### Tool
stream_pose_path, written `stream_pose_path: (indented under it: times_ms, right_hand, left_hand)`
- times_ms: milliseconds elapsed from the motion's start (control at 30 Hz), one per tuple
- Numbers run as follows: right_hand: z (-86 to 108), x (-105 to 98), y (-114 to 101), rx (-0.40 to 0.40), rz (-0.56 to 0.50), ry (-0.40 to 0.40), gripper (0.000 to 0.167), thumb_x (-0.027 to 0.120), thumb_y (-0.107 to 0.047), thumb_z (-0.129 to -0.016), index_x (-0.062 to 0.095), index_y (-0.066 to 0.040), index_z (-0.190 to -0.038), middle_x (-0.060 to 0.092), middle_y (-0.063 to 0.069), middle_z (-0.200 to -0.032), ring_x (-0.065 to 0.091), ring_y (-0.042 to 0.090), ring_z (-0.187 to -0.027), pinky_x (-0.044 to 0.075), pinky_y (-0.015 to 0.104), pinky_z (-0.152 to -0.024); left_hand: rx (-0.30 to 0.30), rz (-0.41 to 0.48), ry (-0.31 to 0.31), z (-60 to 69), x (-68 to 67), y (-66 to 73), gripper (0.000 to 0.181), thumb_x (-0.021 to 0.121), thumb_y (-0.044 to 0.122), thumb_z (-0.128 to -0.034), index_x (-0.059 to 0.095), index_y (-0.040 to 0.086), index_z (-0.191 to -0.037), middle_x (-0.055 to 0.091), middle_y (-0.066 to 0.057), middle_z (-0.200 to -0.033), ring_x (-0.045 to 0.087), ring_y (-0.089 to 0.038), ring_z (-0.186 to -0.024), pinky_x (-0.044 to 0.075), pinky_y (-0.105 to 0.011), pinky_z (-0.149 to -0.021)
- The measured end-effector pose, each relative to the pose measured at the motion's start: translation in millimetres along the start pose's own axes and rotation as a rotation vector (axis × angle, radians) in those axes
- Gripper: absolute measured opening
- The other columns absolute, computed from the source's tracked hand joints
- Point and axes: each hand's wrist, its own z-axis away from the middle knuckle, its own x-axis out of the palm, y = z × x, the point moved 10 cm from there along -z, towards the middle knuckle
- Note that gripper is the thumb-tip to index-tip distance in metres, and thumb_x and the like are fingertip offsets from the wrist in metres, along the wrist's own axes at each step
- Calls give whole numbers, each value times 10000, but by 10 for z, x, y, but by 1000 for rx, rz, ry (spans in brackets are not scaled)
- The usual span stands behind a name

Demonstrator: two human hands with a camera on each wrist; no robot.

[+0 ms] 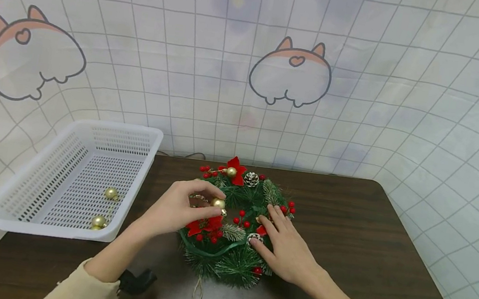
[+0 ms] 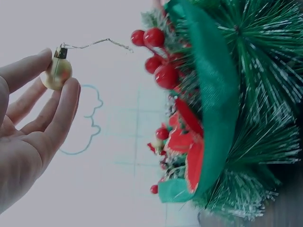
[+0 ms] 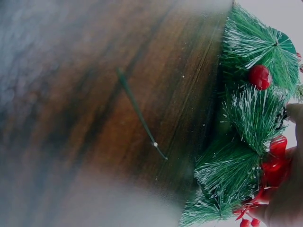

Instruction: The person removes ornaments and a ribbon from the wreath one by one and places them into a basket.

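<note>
A green Christmas wreath (image 1: 238, 265) lies on the dark wooden table, dressed with red berries, red poinsettias, pinecones and green ribbon (image 2: 215, 85). Over its left side, my left hand (image 1: 182, 207) pinches a gold ball ornament (image 2: 57, 73) between thumb and fingertips. A thin twisted wire (image 2: 97, 43) sticks out from the ornament's cap, apart from the wreath in the left wrist view. My right hand (image 1: 287, 249) rests on the wreath's right side with fingers spread, by a red flower (image 3: 275, 163) and a pinecone. The right fingertips are partly hidden among the greenery.
At the left stands a white perforated plastic basket (image 1: 135, 196) holding several gold ball ornaments (image 1: 111, 193). Behind the table (image 1: 347, 224) hangs a white grid-patterned cloth (image 1: 214, 65). A twine loop (image 1: 198, 293) lies at the wreath's front. One loose green needle (image 3: 137, 111) is on the tabletop.
</note>
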Motion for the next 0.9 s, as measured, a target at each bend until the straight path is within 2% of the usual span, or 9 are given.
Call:
stream_pose_path:
  times_ms: [100, 333, 467, 633, 900]
  right_hand:
    - [-2, 0, 0, -1, 3, 1, 701, 455, -573, -1059, 504, -34, -1504, 251, 211, -1652, 177, 350, -1539, 222, 553, -1203]
    - [0, -2, 7, 4, -2, -3, 702, 456, -577, -1057, 506, -39, -1504, 249, 209, -1653, 176, 348, -1540, 210, 547, -1207]
    - [-1, -7, 8, 2, 1, 0, 699, 462, -572, -1057, 509, -34, -1500, 255, 215, -1649, 181, 355, -1538, 209, 550, -1206]
    - [-2, -7, 3, -4, 8, 2, 691, 472, -566, -1056, 515, -35, -1495, 261, 218, -1646, 187, 360, -1535, 211, 555, -1204]
    - [4, -6, -4, -6, 14, 7, 686, 466, -567, -1057, 521, -39, -1492, 270, 218, -1643, 197, 361, -1532, 218, 559, -1201]
  left_hand:
    - [-8, 18, 15, 34, -85, 7, 236, 803, 203, -927, 744, 184, -1154, 721, 33, -1115, 678, -180, -1005, 577, -337, -890]
    - [-39, 62, 61, 129, -282, -51, 268, 804, 171, -923, 730, 116, -1175, 726, -17, -1113, 732, -230, -946, 607, -376, -773]
    - [-24, 75, 95, 175, -392, -84, 276, 805, 143, -917, 726, 101, -1178, 723, -45, -1123, 726, -239, -964, 601, -364, -809]
    - [-4, 52, 138, 234, -538, -121, 272, 805, 118, -913, 729, 105, -1174, 719, -54, -1130, 717, -238, -976, 597, -338, -805]
    - [-13, 38, 209, 340, -762, -204, 264, 776, 77, -930, 708, 35, -1182, 707, -119, -1125, 711, -223, -1013, 582, -283, -836]
